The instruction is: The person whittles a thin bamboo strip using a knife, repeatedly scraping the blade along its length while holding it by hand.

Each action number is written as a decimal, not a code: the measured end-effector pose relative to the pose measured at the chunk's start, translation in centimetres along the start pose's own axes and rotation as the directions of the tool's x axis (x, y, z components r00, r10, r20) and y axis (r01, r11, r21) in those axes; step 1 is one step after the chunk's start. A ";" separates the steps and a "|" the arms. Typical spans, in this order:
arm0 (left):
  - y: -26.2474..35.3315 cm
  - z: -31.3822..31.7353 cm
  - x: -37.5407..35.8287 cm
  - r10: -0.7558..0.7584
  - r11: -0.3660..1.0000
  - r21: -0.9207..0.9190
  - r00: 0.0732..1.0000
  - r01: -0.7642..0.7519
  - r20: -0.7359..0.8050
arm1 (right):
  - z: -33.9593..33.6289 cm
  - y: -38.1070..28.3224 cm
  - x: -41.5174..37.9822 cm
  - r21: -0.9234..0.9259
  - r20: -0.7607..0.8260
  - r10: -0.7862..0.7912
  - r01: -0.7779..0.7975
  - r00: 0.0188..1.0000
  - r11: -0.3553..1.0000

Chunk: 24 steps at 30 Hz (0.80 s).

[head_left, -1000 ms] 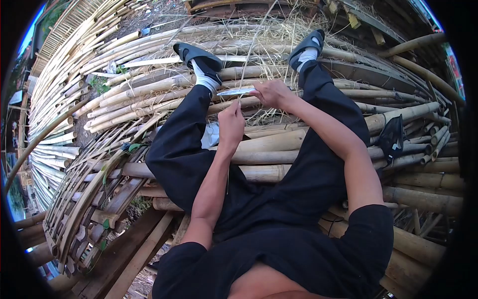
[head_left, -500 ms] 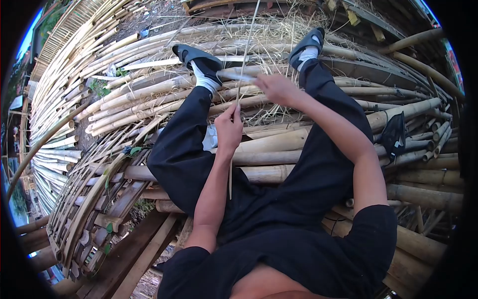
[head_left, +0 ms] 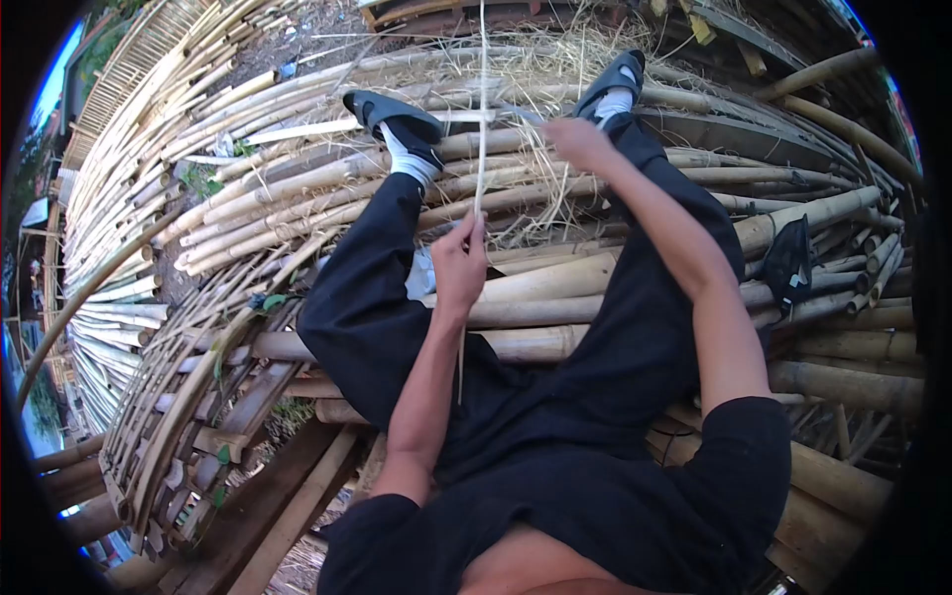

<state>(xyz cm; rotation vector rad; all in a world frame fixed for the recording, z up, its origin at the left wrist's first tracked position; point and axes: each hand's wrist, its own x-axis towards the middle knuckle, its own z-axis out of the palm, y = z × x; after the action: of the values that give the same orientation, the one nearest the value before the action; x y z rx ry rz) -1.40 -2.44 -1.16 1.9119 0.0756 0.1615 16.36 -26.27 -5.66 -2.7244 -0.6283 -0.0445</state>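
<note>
My left hand (head_left: 459,266) is closed on a long, thin bamboo strip (head_left: 483,149), pinching it between thumb and fingers. The strip runs up and away past the top of the view, and its lower end hangs below my wrist over my lap. My right hand (head_left: 583,147), blurred a little, is wrapped round the handle of a knife (head_left: 522,115). Its blade points left, with the tip close beside the strip, well above my left hand. The handle is hidden in my fist.
Bamboo poles (head_left: 540,283) lie in rows under and between my legs, with thin shavings (head_left: 555,74) heaped near my feet. A black cloth-like item (head_left: 788,263) rests on poles at the right. A stack of split bamboo slats (head_left: 183,397) stands at the left.
My right hand and the knife have moved up and to the right, away from across the strip. The strip now stands more upright, its upper part shifted left. My left hand has barely moved.
</note>
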 end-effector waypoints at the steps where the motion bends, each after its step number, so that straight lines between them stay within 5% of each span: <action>1: -0.4 -0.3 -0.1 -0.006 0.999 -0.051 0.999 0.004 -0.031 | -2.2 0.4 0.1 -0.085 0.083 0.100 -0.093 0.992 0.992; 3: -1.7 -1.0 0.8 -0.017 1.000 0.021 1.000 0.017 -0.009 | -1.7 1.7 0.7 0.067 0.045 0.218 -0.220 0.975 0.973; 5: -1.7 -0.8 1.7 -0.128 0.978 -0.163 0.991 0.130 0.024 | -2.7 -0.7 0.2 0.349 -0.057 0.327 -0.289 0.943 0.891; 10: 0.2 -0.5 2.3 -0.208 0.791 -0.533 0.951 0.302 0.230 | -2.8 -8.9 -1.5 0.570 0.222 0.360 -0.420 0.906 0.706; 12: 0.4 -0.5 2.2 -0.214 0.787 -0.533 0.948 0.310 0.236 | -3.5 -11.6 -2.9 0.822 0.504 0.197 -0.537 0.841 0.188; 15: 0.2 0.1 2.4 -0.197 0.785 -0.548 0.955 0.289 0.222 | -3.7 -13.5 -3.2 0.829 0.550 0.126 -0.558 0.826 0.037; 20: -0.4 1.3 2.8 -0.142 0.742 -0.654 0.988 0.146 0.059 | -3.5 -14.8 -3.2 0.852 0.522 0.163 -0.503 0.837 -0.144; 24: -0.1 1.6 2.8 -0.091 0.757 -0.652 0.994 0.033 -0.055 | -5.0 -16.8 -2.8 0.898 0.433 0.176 -0.439 0.884 0.000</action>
<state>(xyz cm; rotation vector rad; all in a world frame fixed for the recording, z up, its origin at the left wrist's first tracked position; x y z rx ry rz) 1.58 -3.58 -1.58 1.1946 0.1217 0.1933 6.80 -14.99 4.15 -1.3276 0.0626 0.5897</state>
